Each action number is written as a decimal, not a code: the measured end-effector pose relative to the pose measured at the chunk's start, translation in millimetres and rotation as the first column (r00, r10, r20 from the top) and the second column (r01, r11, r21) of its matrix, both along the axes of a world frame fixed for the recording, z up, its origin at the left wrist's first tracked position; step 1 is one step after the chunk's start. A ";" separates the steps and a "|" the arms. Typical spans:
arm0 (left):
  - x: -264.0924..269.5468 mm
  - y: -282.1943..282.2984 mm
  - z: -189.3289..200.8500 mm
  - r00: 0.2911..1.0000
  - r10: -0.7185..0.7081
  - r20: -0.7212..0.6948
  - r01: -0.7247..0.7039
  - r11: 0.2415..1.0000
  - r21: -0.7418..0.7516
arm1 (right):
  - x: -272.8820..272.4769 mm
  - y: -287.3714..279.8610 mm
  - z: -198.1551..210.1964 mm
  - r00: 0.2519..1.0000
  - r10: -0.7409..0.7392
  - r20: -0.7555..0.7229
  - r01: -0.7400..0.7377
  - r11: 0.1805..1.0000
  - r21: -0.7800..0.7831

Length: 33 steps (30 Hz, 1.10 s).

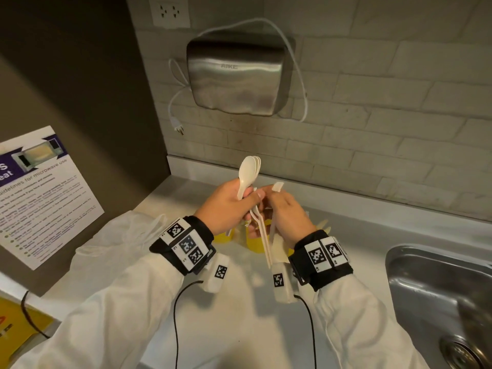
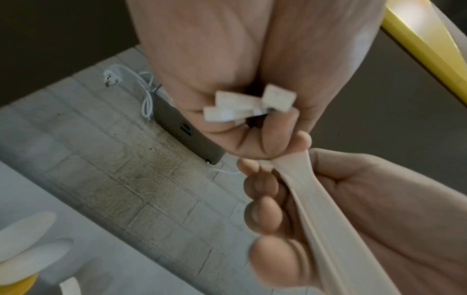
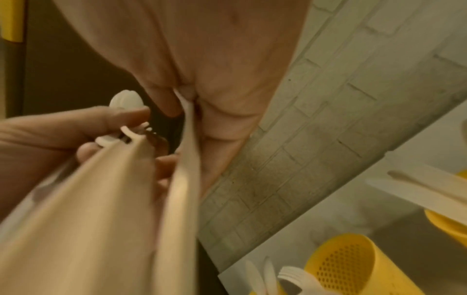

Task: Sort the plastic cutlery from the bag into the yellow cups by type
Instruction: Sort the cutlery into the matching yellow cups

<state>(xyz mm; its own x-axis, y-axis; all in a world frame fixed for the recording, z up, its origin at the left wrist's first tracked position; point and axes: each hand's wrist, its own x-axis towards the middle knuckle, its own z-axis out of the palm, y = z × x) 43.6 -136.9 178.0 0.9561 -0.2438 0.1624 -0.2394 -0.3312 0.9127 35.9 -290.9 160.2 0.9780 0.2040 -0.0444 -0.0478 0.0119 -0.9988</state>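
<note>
My left hand [image 1: 239, 194] grips a bunch of white plastic spoons [image 1: 249, 169], bowls pointing up, and pinches a few forks [image 1: 263, 233] that hang handle-down. The spoons' handle ends [image 2: 240, 105] stick out under its palm. My right hand [image 1: 282, 206], close against the left, curls round one cream cutlery piece [image 3: 185, 159]; its flat end [image 1: 278, 186] pokes up above the fingers, and its type is unclear. Below the hands stand yellow cups [image 1: 255, 245], mostly hidden. One perforated yellow cup [image 3: 353, 265] looks empty, and another [image 3: 449, 221] holds flat cutlery. The clear bag [image 1: 119, 235] lies on the counter to the left.
A steel sink [image 1: 439, 288] is sunk into the counter at the right. A metal hand dryer [image 1: 237, 75] hangs on the brick wall above, its plug [image 1: 179, 127] dangling. A microwave poster [image 1: 40, 195] leans at the left. Black wrist cables [image 1: 175, 315] trail over the counter's front.
</note>
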 end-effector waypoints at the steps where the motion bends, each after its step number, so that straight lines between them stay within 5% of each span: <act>1: 0.3 -1.1 -0.9 1.000 -0.014 0.007 0.014 1.000 0.007 | -2.5 1.5 2.5 0.999 0.030 -0.015 -0.031 0.999 -0.012; 8: 2.5 -5.7 -7.1 0.998 0.055 0.011 -0.056 0.997 0.061 | -8.6 21.4 -6.4 0.998 -0.029 -0.059 0.025 0.998 -0.062; 13: 6.2 -0.5 -6.6 0.973 0.139 0.183 -0.177 0.961 0.212 | -5.3 22.6 -8.3 1.000 -0.026 -0.005 0.025 0.991 -0.132; 19: 11.5 7.6 2.3 0.888 0.043 0.459 -0.219 0.916 0.336 | 1.7 17.9 -8.8 0.998 0.054 0.025 -0.056 0.996 0.063; 23: 19.2 17.6 12.8 0.852 -0.085 0.517 -0.163 0.895 0.415 | 10.6 7.1 -8.8 0.968 0.128 0.215 -0.034 0.919 -0.393; 26: 26.7 22.0 14.3 0.847 -0.178 0.501 -0.093 0.878 0.469 | 20.4 1.4 -8.2 0.942 0.211 0.262 -0.032 0.831 -0.555; 30: 28.4 29.9 15.4 0.912 -0.050 0.408 -0.064 0.963 0.261 | 30.7 -13.4 -9.1 0.924 0.284 0.255 -0.098 0.822 -0.561; 33: 25.8 35.3 12.8 0.936 0.208 0.284 -0.215 0.977 -0.009 | 33.0 -19.4 -12.7 0.952 0.125 0.278 0.010 0.899 -0.438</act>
<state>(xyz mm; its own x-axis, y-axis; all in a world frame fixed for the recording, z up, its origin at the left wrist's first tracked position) 69.5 -101.6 190.7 0.9020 -0.0472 0.4292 -0.4076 -0.4211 0.8103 68.9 -310.4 147.5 0.9469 0.2871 0.1449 0.2593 -0.4150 -0.8721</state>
